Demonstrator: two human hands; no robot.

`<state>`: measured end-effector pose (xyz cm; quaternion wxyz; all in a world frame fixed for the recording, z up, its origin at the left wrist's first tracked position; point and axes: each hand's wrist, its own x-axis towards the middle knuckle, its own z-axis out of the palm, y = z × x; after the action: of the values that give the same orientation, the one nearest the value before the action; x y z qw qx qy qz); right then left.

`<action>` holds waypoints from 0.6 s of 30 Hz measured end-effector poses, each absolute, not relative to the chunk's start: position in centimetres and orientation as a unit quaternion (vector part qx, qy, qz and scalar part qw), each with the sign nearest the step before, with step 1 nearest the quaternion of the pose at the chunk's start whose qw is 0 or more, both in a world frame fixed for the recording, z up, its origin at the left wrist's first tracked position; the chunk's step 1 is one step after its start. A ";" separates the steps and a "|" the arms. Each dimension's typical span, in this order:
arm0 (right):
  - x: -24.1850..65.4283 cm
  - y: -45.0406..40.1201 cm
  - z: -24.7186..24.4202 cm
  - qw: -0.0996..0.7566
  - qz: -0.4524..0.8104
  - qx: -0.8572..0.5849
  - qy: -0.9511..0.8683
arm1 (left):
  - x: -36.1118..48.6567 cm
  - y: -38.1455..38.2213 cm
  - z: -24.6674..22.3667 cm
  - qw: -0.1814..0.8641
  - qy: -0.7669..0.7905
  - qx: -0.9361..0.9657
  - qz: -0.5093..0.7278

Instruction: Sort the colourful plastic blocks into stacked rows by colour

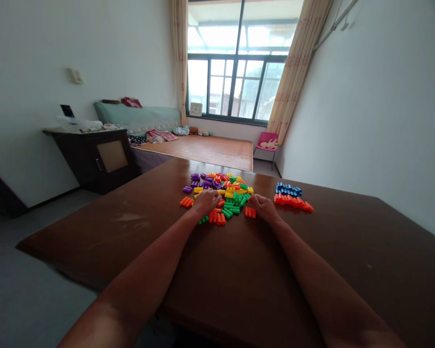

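A mixed pile of small plastic tube-shaped blocks (pixel 232 205) in purple, yellow, orange and green lies on the brown table. My left hand (pixel 206 202) is over the pile's near left part, fingers curled inward; anything between them is hidden. At the pile's right edge, my right hand (pixel 265 207) has its fingers bent together beside green blocks, and I cannot make out what they grip. A small group of orange blocks (pixel 250 212) sits just left of my right hand. Farther right, blue blocks (pixel 289 189) lie in rows behind a row of orange blocks (pixel 293 201).
The brown table (pixel 130 217) stretches out on both sides of my arms. Beyond it stand a bed (pixel 217 151) with cloths on it, a dark cabinet (pixel 94 159) at the left, and a pink chair (pixel 266 141) holding a soft toy under the window.
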<state>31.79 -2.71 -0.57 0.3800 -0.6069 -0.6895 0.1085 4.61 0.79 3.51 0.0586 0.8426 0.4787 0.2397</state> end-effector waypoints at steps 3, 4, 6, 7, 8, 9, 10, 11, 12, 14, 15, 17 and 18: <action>32.3 -2.7 -0.8 0.380 0.092 -0.622 -0.678 | 5.8 2.1 4.3 0.082 0.478 0.836 0.258; 32.4 -2.7 -0.8 0.386 0.092 -0.627 -0.671 | 6.3 2.7 4.5 0.081 0.474 0.837 0.260; 32.6 -2.7 -0.7 0.399 0.097 -0.633 -0.656 | 7.7 4.0 5.2 0.077 0.458 0.848 0.257; 32.6 -2.6 -0.6 0.405 0.100 -0.634 -0.651 | 8.5 4.6 5.5 0.079 0.445 0.856 0.251; 32.6 -2.6 -0.5 0.408 0.104 -0.634 -0.648 | 9.4 5.1 5.8 0.083 0.433 0.864 0.243; 32.6 -2.6 -0.4 0.408 0.108 -0.634 -0.648 | 10.2 5.5 6.0 0.088 0.421 0.872 0.234; 32.5 -2.6 -0.3 0.406 0.111 -0.632 -0.651 | 11.0 5.8 6.1 0.092 0.413 0.877 0.227; 32.5 -2.7 -0.3 0.402 0.112 -0.630 -0.655 | 11.7 6.0 6.1 0.096 0.406 0.881 0.222; 32.4 -2.7 -0.2 0.397 0.110 -0.628 -0.660 | 12.3 6.1 6.0 0.099 0.402 0.884 0.219; 32.4 -2.8 -0.1 0.386 0.100 -0.627 -0.669 | 13.2 6.1 5.7 0.104 0.394 0.888 0.215; 32.4 -2.9 -0.1 0.383 0.095 -0.627 -0.672 | 13.4 6.0 5.5 0.107 0.390 0.890 0.213; 32.5 -3.0 0.0 0.380 0.091 -0.627 -0.674 | 13.4 5.9 5.1 0.113 0.381 0.893 0.211; 32.5 -3.0 0.0 0.382 0.091 -0.626 -0.673 | 13.2 5.8 5.0 0.113 0.378 0.895 0.209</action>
<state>32.50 -2.97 0.02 0.3824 -0.6261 -0.6734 0.0909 13.21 5.80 4.99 0.1128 0.8949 0.3777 0.2092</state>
